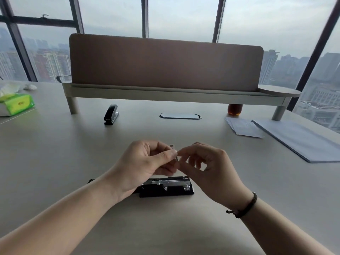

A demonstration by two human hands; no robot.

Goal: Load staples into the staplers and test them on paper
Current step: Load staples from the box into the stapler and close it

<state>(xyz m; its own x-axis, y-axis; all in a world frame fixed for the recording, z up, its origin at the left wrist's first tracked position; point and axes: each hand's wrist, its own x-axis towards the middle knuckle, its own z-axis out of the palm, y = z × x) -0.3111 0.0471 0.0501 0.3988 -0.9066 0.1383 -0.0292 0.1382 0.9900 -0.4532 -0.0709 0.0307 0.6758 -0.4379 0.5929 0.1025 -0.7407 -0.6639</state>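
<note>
Two bare forearms are reaching in from the lower edge, meeting above the pale grey table (55, 153). Left hand (147, 162) and right hand (207, 166) are pinching together, from opposite sides, a small silvery strip of staples (176, 157); each grip is closing thumb and forefinger on it, just above the table. A dark braided cord bracelet (244, 207) is circling the right wrist. Directly beneath the hands, a black stapler with its top swung open (165, 187) is lying flat, its metal staple channel showing. A second black stapler, closed (111, 114), is sitting farther back to the left. Sheets of white paper (242, 127) and a pale blue stack of paper (301, 140) are lying well apart to the right. A green tissue pack (16, 103) is resting at far left.
</note>
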